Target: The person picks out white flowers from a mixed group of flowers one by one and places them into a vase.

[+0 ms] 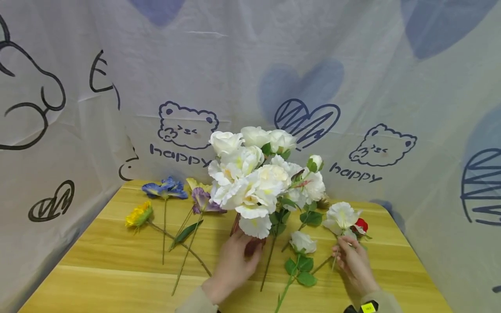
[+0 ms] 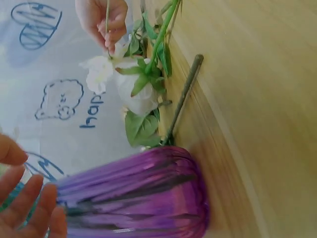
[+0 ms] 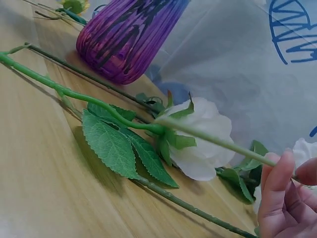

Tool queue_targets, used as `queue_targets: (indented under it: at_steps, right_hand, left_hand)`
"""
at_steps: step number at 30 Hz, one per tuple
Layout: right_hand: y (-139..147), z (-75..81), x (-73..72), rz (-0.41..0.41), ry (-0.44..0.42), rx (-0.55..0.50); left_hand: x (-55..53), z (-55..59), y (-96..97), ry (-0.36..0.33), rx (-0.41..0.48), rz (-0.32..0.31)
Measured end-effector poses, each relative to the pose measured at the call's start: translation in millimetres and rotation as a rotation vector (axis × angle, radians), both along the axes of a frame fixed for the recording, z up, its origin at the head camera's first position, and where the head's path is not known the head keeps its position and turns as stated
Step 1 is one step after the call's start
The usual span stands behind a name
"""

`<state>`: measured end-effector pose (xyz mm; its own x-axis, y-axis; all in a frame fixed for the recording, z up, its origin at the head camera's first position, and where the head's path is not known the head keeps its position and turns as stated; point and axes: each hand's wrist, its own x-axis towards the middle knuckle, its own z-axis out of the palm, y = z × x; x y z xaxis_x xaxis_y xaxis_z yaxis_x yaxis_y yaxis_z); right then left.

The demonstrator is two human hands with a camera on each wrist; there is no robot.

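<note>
A ribbed purple vase (image 2: 148, 198) stands on the table, packed with white artificial flowers (image 1: 258, 178). Close in front of it is my left hand (image 1: 235, 263), fingers spread and slightly bent; in the left wrist view the fingertips (image 2: 48, 193) overlap the vase's upper part. On the right side, my right hand (image 1: 354, 261) pinches the thin green stem (image 3: 223, 141) of a white iris (image 1: 341, 217) between thumb and fingers, the bloom pointing up and away. A white rose (image 1: 302, 242) with green leaves lies between the vase and my right hand.
Left of the vase lie a yellow flower (image 1: 138, 215), a blue iris (image 1: 166, 188) and a purple iris (image 1: 204, 202) with long stems. A red flower (image 1: 362, 224) lies behind the right hand. Printed cloth (image 1: 242, 78) hangs along the table's back.
</note>
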<state>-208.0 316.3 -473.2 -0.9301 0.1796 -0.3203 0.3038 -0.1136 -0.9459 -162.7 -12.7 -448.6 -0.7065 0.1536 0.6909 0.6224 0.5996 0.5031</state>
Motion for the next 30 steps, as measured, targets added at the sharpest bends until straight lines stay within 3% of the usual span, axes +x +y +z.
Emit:
queue_targets:
  at_steps: [5, 9, 14, 18, 21, 27, 30]
  right_hand:
    - [-4.2, 6.4, 5.5, -0.021, 0.071, -0.015]
    - [-8.9, 15.1, 11.5, -0.015, 0.145, 0.055]
    - [-18.7, 28.8, 18.9, -0.084, 0.254, 0.135]
    - [-29.9, 39.2, 24.8, -0.164, 0.372, 0.162]
    - [-37.6, 45.5, 28.7, -0.201, 0.458, 0.176]
    - [-49.3, 55.8, 32.1, -0.23, 0.632, 0.177]
    - [-54.9, 61.7, 32.1, -0.239, 0.748, 0.172]
  left_hand:
    - [-5.2, 0.5, -10.6, -0.082, 0.15, 0.121]
    - [-9.1, 1.3, -14.5, -0.138, 0.23, 0.175]
    - [-18.7, 2.4, -14.4, -0.141, 0.246, 0.148]
    - [-30.8, 1.2, -13.1, -0.083, 0.213, 0.085]
    - [-37.8, 0.6, -11.0, -0.065, 0.179, 0.075]
    - [-42.7, 1.4, -5.2, -0.158, 0.139, 0.097]
    - [-45.8, 1.3, -2.3, -0.164, 0.136, 0.099]
